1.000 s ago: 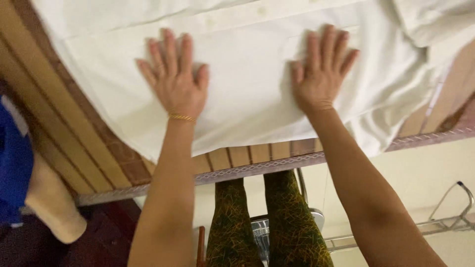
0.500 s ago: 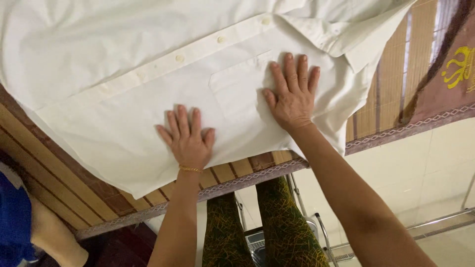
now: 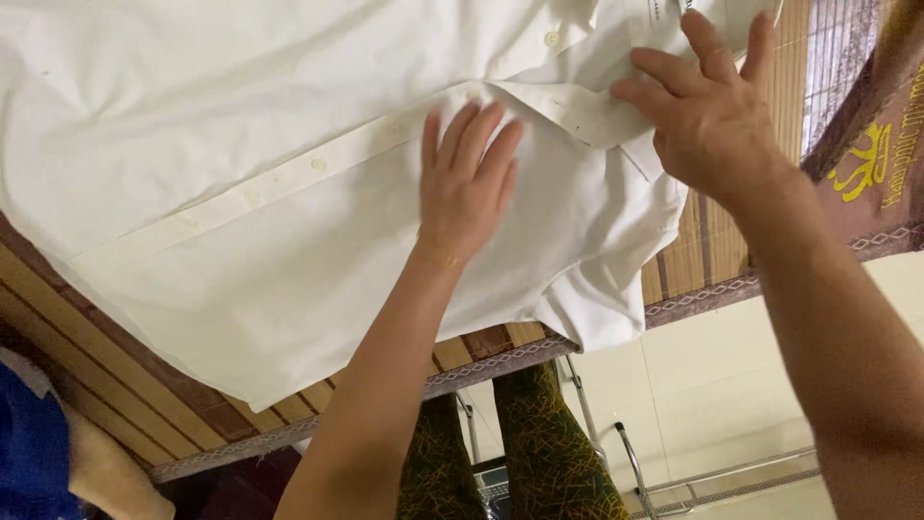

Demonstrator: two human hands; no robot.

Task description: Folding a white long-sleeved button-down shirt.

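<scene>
A white button-up shirt [image 3: 241, 164] lies spread over a bamboo mat [image 3: 173, 395] on a raised surface. My left hand [image 3: 467, 183] rests flat on the shirt front beside the button placket, fingers together and pointing up. My right hand [image 3: 707, 106] is at the upper right with spread fingers, touching the shirt's collar area [image 3: 597, 116], where the cloth is bunched and folded. A sleeve or shoulder part hangs rumpled near the mat's edge [image 3: 587, 308].
The mat's patterned border [image 3: 500, 361] runs along the near edge. Below it are my legs in green patterned trousers [image 3: 539, 453], a metal frame [image 3: 674, 481] on a pale tiled floor, and blue cloth [image 3: 34, 453] at the lower left.
Both hands moved up and right across the shirt toward the collar. The right hand lifted off the pocket area, and the cloth there is now bunched. The view shifted too.
</scene>
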